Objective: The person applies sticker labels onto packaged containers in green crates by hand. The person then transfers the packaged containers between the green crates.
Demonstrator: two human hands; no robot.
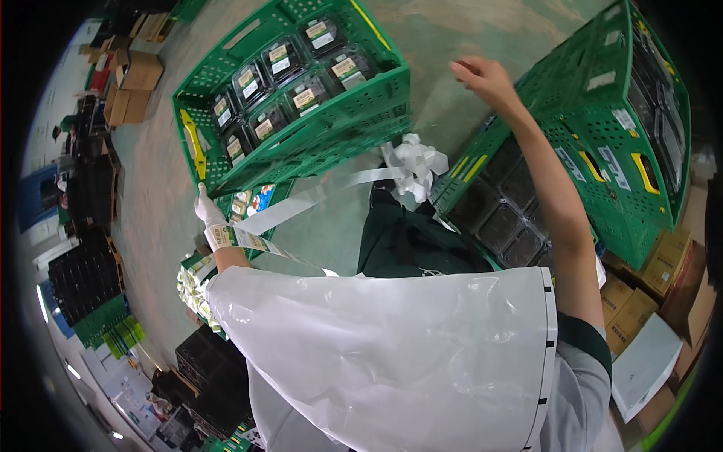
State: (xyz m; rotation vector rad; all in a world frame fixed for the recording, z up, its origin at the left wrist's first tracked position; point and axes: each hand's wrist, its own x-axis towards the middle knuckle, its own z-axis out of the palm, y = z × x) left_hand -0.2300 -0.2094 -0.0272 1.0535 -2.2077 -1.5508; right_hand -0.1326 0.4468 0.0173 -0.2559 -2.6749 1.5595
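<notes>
My left hand (208, 212), in a white glove, is at the near left corner of a green crate (324, 124). Its fingers are too small and partly hidden to read. A strip of labels (252, 239) loops about that wrist, and a pale backing strip (301, 200) runs from there to a crumpled white heap (416, 162). Inside the crate, clear-lidded dark packs (305, 96) sit in rows with labels on top. My bare right hand (486, 81) is raised right of this crate, touching nothing around it. Its fingers are curled together; whatever they may hold is hidden.
At the right stands a tilted-looking green crate (595, 143) of dark packs, with another low crate (501, 203) beside it. Cardboard boxes (640, 301) lie at the lower right. A white plastic sheet (392, 346) covers my front. Black crates (86, 275) are stacked at the left.
</notes>
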